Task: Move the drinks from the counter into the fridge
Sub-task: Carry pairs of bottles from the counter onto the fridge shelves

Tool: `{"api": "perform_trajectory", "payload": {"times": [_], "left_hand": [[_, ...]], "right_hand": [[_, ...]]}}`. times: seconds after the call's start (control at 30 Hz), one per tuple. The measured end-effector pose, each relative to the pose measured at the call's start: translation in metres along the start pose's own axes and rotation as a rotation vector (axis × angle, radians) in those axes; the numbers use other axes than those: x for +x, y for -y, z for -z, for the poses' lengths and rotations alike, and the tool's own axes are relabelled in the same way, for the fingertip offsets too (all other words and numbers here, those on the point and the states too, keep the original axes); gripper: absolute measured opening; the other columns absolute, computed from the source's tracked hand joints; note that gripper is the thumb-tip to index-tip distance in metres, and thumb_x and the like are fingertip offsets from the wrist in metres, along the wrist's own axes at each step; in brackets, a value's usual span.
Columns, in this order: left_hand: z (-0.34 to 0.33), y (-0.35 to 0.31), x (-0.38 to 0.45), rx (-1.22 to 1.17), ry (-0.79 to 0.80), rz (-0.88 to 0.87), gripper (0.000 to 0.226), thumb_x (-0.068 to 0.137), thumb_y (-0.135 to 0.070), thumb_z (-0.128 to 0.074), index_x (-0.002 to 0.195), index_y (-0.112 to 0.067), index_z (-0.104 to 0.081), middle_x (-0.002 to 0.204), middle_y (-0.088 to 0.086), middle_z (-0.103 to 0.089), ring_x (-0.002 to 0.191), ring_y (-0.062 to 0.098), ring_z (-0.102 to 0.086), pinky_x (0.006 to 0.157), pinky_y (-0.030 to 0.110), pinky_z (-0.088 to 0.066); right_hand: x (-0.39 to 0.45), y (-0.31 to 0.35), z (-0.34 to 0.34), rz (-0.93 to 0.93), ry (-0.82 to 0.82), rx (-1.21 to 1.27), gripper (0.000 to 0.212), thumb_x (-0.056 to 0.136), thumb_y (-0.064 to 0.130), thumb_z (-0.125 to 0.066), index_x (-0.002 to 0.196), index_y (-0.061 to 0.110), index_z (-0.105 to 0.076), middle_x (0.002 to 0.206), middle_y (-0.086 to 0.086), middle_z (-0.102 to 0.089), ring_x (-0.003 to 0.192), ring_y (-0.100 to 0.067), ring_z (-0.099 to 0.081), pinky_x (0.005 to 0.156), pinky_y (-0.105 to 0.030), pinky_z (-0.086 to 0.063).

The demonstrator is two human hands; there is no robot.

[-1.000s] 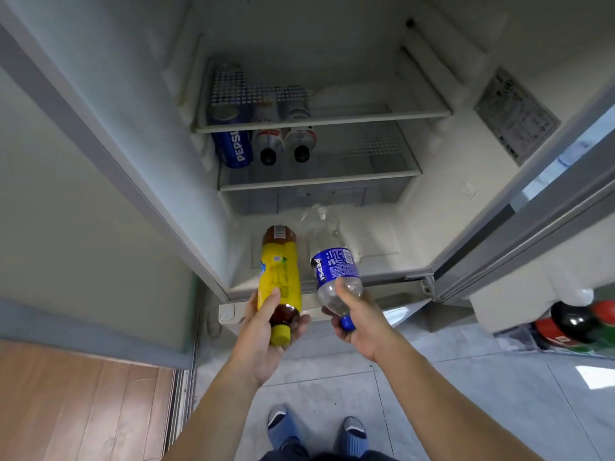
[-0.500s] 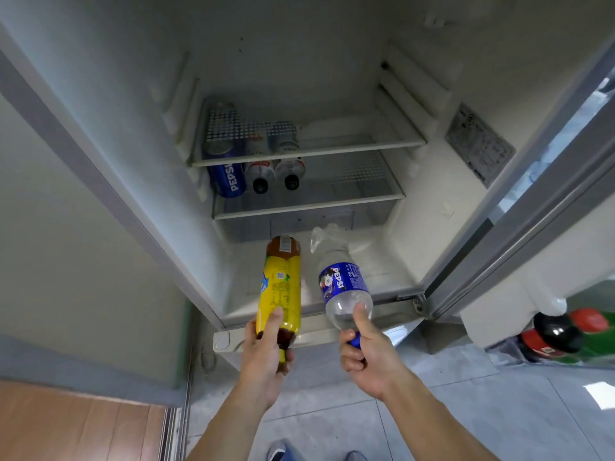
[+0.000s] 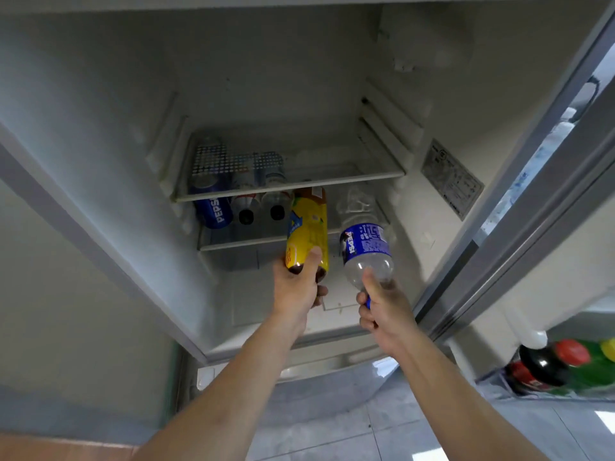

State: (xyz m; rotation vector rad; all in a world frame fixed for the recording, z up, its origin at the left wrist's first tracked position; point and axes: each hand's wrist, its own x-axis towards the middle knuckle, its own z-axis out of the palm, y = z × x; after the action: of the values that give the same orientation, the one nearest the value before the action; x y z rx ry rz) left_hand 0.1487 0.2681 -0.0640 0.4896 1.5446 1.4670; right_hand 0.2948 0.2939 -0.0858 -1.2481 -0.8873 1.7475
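Note:
My left hand [image 3: 296, 291] grips the cap end of a yellow-labelled bottle of dark drink [image 3: 307, 227], whose base points into the open fridge [image 3: 109, 134] at the lower glass shelf [image 3: 239, 242]. My right hand [image 3: 382, 311] holds a clear bottle with a blue Pepsi label [image 3: 364, 247] by its neck, base forward, just right of the yellow one. On that lower shelf lie a blue Pepsi can [image 3: 213, 209] and two dark-capped bottles [image 3: 259, 207], caps toward me.
An upper glass shelf [image 3: 289, 184] sits above the lower one, bare on its right half. The open fridge door [image 3: 545, 201] stands at the right, its bottom rack holding several bottles with red, black and green parts [image 3: 559, 364]. Grey tiled floor [image 3: 332, 437] lies below.
Both hands have pushed the two bottles up and deeper into the fridge, from its bottom front edge to the level of the lower shelf. The view has moved closer.

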Motion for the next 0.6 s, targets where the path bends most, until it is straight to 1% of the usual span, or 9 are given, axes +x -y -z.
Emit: {"api": "perform_trajectory", "payload": {"times": [0.1,0.2,0.27,0.33,0.37,0.43,0.5,0.53,0.6], "left_hand": [[-0.018,-0.006,0.023,0.021,-0.032,-0.052,0.053,0.09,-0.041,-0.066,0.132,-0.024,-0.038,0.097,0.009,-0.065,0.046,0.008,-0.06,0.042,0.021,-0.048],[-0.028,-0.004,0.039,0.027,-0.008,-0.12,0.066,0.095,-0.021,-0.064,0.147,-0.027,-0.023,0.111,0.013,-0.061,0.069,0.017,-0.064,0.055,0.025,-0.056],[-0.029,-0.001,0.045,0.109,0.041,-0.202,0.074,0.094,-0.007,-0.061,0.15,-0.03,-0.019,0.129,0.015,-0.053,0.099,0.023,-0.064,0.081,0.037,-0.059],[-0.023,0.005,0.048,0.337,0.081,-0.319,0.076,0.092,-0.003,-0.061,0.152,-0.027,-0.021,0.147,0.012,-0.037,0.128,0.025,-0.05,0.104,0.039,-0.047],[-0.019,0.006,0.049,0.469,0.102,-0.384,0.073,0.093,-0.006,-0.061,0.152,-0.026,-0.023,0.152,0.012,-0.029,0.133,0.027,-0.046,0.106,0.036,-0.044],[-0.01,0.007,0.053,0.725,0.14,-0.48,0.069,0.097,-0.018,-0.059,0.154,-0.027,-0.023,0.159,0.013,-0.019,0.129,0.031,-0.052,0.1,0.037,-0.05],[-0.005,0.005,0.058,1.038,0.098,-0.575,0.067,0.098,-0.034,-0.056,0.155,-0.031,-0.021,0.163,0.009,-0.016,0.121,0.031,-0.059,0.092,0.043,-0.056],[-0.006,0.003,0.06,1.179,0.039,-0.633,0.066,0.098,-0.038,-0.054,0.155,-0.03,-0.022,0.162,0.007,-0.019,0.122,0.031,-0.058,0.092,0.044,-0.055],[-0.012,-0.004,0.066,1.306,-0.063,-0.718,0.058,0.099,-0.036,-0.053,0.152,-0.029,-0.031,0.16,0.005,-0.028,0.128,0.032,-0.049,0.1,0.044,-0.048]], "right_hand": [[0.025,0.012,-0.011,0.06,-0.046,-0.123,0.043,0.085,0.043,-0.074,0.117,0.024,-0.053,0.066,-0.001,-0.054,0.043,-0.008,-0.041,0.037,-0.022,-0.032],[0.044,0.021,-0.019,0.124,-0.082,-0.239,0.056,0.083,0.038,-0.076,0.129,0.03,-0.045,0.087,-0.004,-0.062,0.058,-0.011,-0.053,0.042,-0.022,-0.04],[0.054,0.024,-0.019,0.186,-0.104,-0.337,0.076,0.083,0.038,-0.077,0.144,0.033,-0.032,0.118,-0.002,-0.063,0.086,-0.016,-0.062,0.058,-0.029,-0.053],[0.061,0.024,-0.016,0.239,-0.12,-0.439,0.093,0.085,0.04,-0.075,0.155,0.037,-0.014,0.146,0.001,-0.048,0.114,-0.021,-0.06,0.085,-0.041,-0.059],[0.063,0.023,-0.014,0.268,-0.123,-0.493,0.097,0.086,0.042,-0.073,0.156,0.039,-0.006,0.151,0.0,-0.042,0.115,-0.019,-0.06,0.087,-0.041,-0.059],[0.065,0.018,-0.01,0.323,-0.144,-0.614,0.094,0.091,0.047,-0.065,0.157,0.04,0.001,0.145,-0.005,-0.05,0.087,-0.003,-0.062,0.063,-0.017,-0.056],[0.068,0.018,-0.008,0.332,-0.18,-0.697,0.087,0.094,0.051,-0.058,0.155,0.043,0.004,0.14,-0.008,-0.055,0.076,0.0,-0.056,0.049,-0.007,-0.042],[0.071,0.02,-0.009,0.324,-0.181,-0.716,0.084,0.096,0.05,-0.055,0.154,0.046,0.004,0.143,-0.008,-0.053,0.082,-0.008,-0.062,0.052,-0.01,-0.045],[0.082,0.026,-0.017,0.335,-0.172,-0.761,0.081,0.098,0.041,-0.055,0.154,0.045,0.004,0.148,-0.007,-0.048,0.105,-0.026,-0.065,0.07,-0.028,-0.055]]}}
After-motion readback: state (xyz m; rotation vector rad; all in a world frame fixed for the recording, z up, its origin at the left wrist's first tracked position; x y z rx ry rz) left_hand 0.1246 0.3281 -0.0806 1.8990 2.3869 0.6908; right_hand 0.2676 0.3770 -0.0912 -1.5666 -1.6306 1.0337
